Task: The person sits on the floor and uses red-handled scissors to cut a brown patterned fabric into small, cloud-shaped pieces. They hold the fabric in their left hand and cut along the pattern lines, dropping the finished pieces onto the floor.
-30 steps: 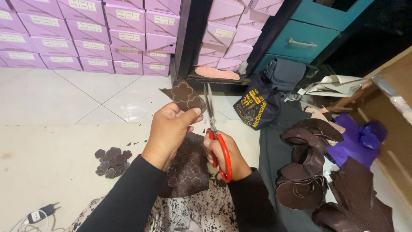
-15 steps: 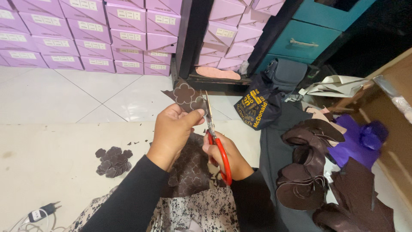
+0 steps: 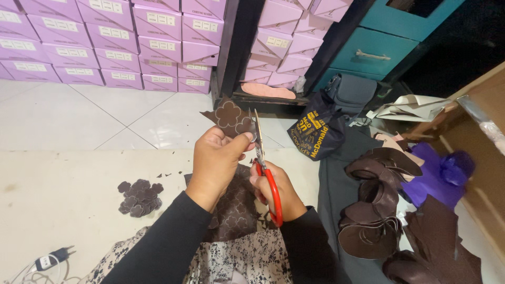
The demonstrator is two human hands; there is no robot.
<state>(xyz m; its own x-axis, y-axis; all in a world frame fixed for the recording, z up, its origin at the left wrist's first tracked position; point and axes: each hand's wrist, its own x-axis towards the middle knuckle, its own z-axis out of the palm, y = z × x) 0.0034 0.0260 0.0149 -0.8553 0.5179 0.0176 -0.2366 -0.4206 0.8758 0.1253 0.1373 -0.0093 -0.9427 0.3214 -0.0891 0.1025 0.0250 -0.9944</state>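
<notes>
Little has shifted in the last half second: your left hand (image 3: 218, 160) stays clamped on the brown leather sheet (image 3: 234, 208), and the red-handled scissors (image 3: 265, 176) remain upright at its edge, the blades a touch closer to the flower-shaped tip (image 3: 229, 117) that sticks up at 12 o'clock from your knuckles. Your left thumb and fingers pinch the sheet just below that flower outline. Your right hand (image 3: 276, 192), at 4 o'clock from the left, is closed through the scissor loops, blades pointing to 12 o'clock and touching the leather's right edge; how far the blades are parted cannot be made out.

At 9 o'clock from your hands, a small pile of cut brown flower pieces (image 3: 139, 197) lies on the pale mat (image 3: 63, 194). A white plug and cable (image 3: 50, 260) sit at 8 o'clock. Stacked lilac boxes (image 3: 100, 47) line the wall at 11 o'clock, all shut, contents hidden. At 2 o'clock a dark printed bag (image 3: 315, 131) slumps beside a grey pouch (image 3: 350, 92), below a teal drawer cabinet (image 3: 384, 44), drawers shut. At 3 to 4 o'clock, curled brown leather offcuts (image 3: 376, 210) rest on dark cloth (image 3: 331, 179), next to purple material (image 3: 439, 173) and an open brown carton (image 3: 481, 137).
</notes>
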